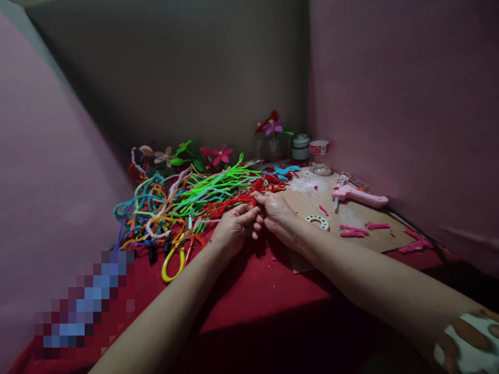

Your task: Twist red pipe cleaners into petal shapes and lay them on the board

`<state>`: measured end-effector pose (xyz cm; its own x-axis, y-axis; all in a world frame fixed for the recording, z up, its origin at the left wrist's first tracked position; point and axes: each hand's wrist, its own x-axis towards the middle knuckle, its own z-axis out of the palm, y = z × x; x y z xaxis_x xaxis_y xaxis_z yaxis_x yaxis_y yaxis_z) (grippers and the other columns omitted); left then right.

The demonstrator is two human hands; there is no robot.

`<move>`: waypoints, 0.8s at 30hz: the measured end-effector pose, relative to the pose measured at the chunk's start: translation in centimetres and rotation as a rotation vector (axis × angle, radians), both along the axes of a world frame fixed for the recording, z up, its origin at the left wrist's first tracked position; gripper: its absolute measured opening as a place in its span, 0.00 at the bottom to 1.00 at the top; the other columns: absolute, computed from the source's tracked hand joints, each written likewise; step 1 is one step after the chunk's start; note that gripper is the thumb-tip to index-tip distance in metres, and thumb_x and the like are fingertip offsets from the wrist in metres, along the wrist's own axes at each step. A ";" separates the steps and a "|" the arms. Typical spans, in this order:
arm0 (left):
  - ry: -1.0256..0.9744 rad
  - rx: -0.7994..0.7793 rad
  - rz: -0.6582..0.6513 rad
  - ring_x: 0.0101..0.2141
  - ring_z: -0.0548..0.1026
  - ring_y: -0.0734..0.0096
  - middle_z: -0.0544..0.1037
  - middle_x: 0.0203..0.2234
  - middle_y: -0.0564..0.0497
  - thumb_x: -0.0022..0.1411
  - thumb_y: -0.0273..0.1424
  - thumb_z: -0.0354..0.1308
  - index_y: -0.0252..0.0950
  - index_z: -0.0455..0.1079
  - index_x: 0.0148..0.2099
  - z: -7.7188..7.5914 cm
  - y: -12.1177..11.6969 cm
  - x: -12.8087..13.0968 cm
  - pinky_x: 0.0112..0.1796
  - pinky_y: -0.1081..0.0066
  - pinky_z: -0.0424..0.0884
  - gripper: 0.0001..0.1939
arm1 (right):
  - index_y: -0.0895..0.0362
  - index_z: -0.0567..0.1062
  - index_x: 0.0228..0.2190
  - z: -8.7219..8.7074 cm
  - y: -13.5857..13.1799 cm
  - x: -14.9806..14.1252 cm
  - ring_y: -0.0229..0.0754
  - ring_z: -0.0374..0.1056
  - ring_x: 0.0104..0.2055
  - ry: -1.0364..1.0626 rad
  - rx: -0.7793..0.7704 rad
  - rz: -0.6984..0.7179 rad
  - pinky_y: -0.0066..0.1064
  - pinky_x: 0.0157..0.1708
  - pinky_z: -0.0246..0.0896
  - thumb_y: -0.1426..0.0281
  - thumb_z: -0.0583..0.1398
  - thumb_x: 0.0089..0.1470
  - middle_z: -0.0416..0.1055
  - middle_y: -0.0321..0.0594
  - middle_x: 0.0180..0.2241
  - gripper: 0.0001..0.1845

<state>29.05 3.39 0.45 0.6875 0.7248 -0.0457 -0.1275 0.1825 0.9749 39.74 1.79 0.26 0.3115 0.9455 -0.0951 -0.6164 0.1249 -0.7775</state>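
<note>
My left hand [237, 224] and my right hand [277, 214] meet over the front of the table, both closed with thumbs and forefingers pinched together. Between their fingertips shows a short bit of red pipe cleaner [254, 201]; the rest of it is hidden by the fingers. Just behind lie more red pipe cleaners [230, 203] and a heap of bright green ones [212, 183]. Scissors [175, 265] with yellow and red-orange handles rest left of my left hand. A pale ring with holes [317, 222] lies right of my right hand.
A pink glue gun [360, 196] and cut pink pieces [353, 231] lie on a cardboard sheet [304, 200]. Tangled coloured pipe cleaners [146, 208] fill the left. Fuzzy flowers [222, 155], a grey pot [300, 148] and a tape roll [319, 147] stand behind. Red cloth [249, 291] covers the table.
</note>
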 end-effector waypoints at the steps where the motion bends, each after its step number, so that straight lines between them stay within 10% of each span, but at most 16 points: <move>1: 0.057 0.085 0.061 0.15 0.64 0.81 0.69 0.17 0.56 0.48 0.31 0.62 0.33 0.66 0.31 0.1 -0.1 -0.1 0.16 0.79 0.60 0.10 | 0.57 0.58 0.19 0.0 0.1 -0.1 0.28 0.47 0.10 0.006 -0.008 -0.029 0.22 0.10 0.42 0.71 0.59 0.47 0.52 0.25 0.10 0.14; 4: 0.159 0.214 0.176 0.12 0.58 0.84 0.64 0.12 0.58 0.47 0.32 0.62 0.31 0.65 0.24 0.3 -0.3 -0.2 0.15 0.79 0.52 0.11 | 0.58 0.60 0.17 0.0 0.4 -0.3 0.28 0.50 0.12 0.006 0.003 -0.075 0.22 0.12 0.44 0.75 0.59 0.45 0.56 0.27 0.11 0.13; 10: -0.052 -0.239 -0.139 0.11 0.48 0.85 0.54 0.10 0.61 0.51 0.33 0.58 0.32 0.64 0.26 -0.5 -0.2 0.4 0.14 0.80 0.47 0.09 | 0.58 0.62 0.18 -0.5 0.3 -0.5 0.29 0.52 0.14 -0.044 0.032 -0.074 0.23 0.15 0.47 0.73 0.58 0.44 0.57 0.27 0.12 0.09; 13: -0.027 -0.227 -0.147 0.11 0.48 0.84 0.53 0.10 0.61 0.54 0.34 0.54 0.33 0.64 0.26 -0.8 -0.2 0.6 0.14 0.80 0.47 0.09 | 0.58 0.62 0.18 -0.7 0.4 -0.3 0.29 0.51 0.14 -0.059 0.041 -0.095 0.23 0.15 0.46 0.73 0.58 0.43 0.56 0.26 0.12 0.08; 16: 0.154 0.101 0.006 0.13 0.55 0.80 0.59 0.12 0.58 0.54 0.37 0.53 0.34 0.65 0.26 -0.6 -0.4 0.4 0.15 0.77 0.51 0.11 | 0.58 0.63 0.20 -0.7 0.6 -0.2 0.30 0.52 0.14 -0.048 0.061 -0.115 0.23 0.16 0.48 0.73 0.57 0.44 0.57 0.27 0.13 0.07; 20: 0.393 0.911 0.355 0.24 0.66 0.74 0.70 0.22 0.53 0.49 0.34 0.58 0.34 0.67 0.28 -0.2 -0.4 0.2 0.27 0.74 0.61 0.08 | 0.58 0.64 0.22 -0.6 0.6 -0.5 0.30 0.57 0.19 -0.018 0.122 -0.155 0.24 0.22 0.55 0.74 0.58 0.42 0.61 0.29 0.17 0.05; 24: 0.526 1.251 0.474 0.27 0.68 0.71 0.73 0.26 0.50 0.55 0.31 0.53 0.35 0.67 0.31 -0.2 -0.1 0.4 0.31 0.72 0.62 0.04 | 0.59 0.65 0.22 -0.6 0.4 -0.6 0.31 0.58 0.21 0.021 0.165 -0.152 0.24 0.25 0.55 0.75 0.59 0.39 0.63 0.30 0.19 0.05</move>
